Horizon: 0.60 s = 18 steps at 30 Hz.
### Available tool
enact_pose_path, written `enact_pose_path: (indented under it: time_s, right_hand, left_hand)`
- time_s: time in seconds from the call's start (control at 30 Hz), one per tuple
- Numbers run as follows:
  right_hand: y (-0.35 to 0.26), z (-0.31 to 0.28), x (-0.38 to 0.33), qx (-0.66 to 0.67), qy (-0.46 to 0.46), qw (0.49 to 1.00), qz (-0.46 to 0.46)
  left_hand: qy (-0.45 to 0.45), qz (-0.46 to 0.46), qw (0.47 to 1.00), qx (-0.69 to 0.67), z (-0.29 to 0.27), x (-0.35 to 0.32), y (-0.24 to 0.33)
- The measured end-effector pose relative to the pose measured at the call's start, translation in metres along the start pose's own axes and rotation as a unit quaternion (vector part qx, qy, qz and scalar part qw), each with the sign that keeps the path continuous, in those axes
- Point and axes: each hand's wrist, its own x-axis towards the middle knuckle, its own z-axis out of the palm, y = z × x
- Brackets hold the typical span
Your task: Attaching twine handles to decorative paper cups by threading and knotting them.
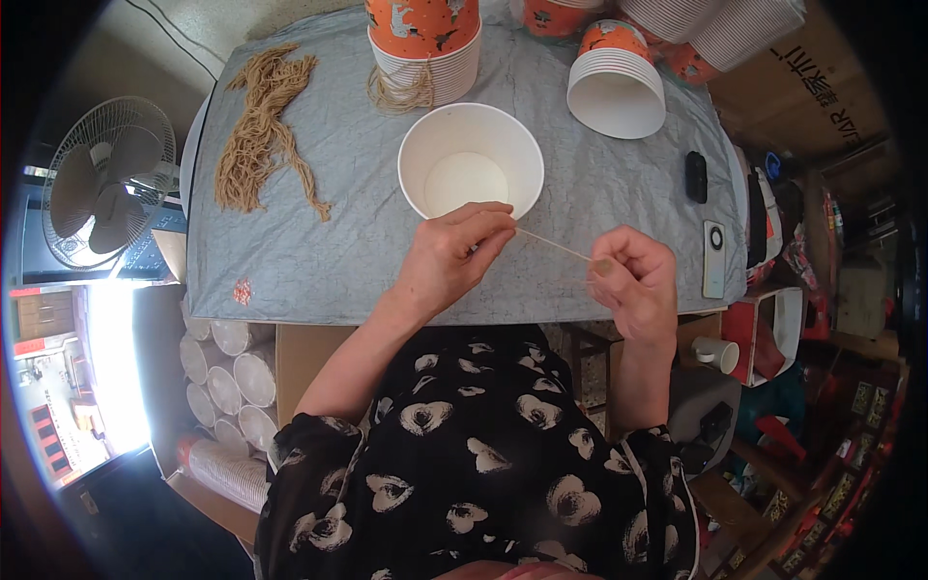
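Observation:
A white paper bucket (pixel 471 159) stands on the covered table, its open mouth facing me. At its near rim my left hand (pixel 454 253) is closed, thumb and forefinger pinching a thin tan string (pixel 553 244). To the right, my right hand (pixel 633 280) is closed on the other part of the string, which runs taut between the two hands. Whether the string passes through the bucket's wall is hidden behind my left fingers. A bundle of tan strings (pixel 256 145) lies at the left, and a few more strings (pixel 401 92) hang against a stack of orange-patterned paper buckets (pixel 425 72).
Another bucket stack (pixel 617 92) lies tipped at the back right, near bagged stacks (pixel 691 29). A black object (pixel 695 177) and a phone (pixel 713 259) lie by the right edge of the grey tablecloth (pixel 338 261). A fan (pixel 111 184) stands at the left.

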Motion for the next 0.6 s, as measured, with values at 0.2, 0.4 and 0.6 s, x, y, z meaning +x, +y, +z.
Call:
enact_pose_path:
  time_s: [0.2, 0.4, 0.6]
  right_hand:
    - [-0.006, -0.002, -0.01, 0.053, 0.002, 0.997, -0.057]
    - [0.005, -0.011, -0.001, 0.106, 0.101, 0.986, -0.076]
    - [0.027, 0.001, 0.002, 0.072, 0.084, 0.991, -0.069]
  left_hand:
    - [0.018, -0.033, 0.994, 0.102, -0.002, -0.005, 0.0]
    - [0.038, -0.078, 0.969, 0.233, -0.008, -0.007, -0.003]
    - [0.056, -0.092, 0.988, -0.112, 0.017, -0.006, 0.011]
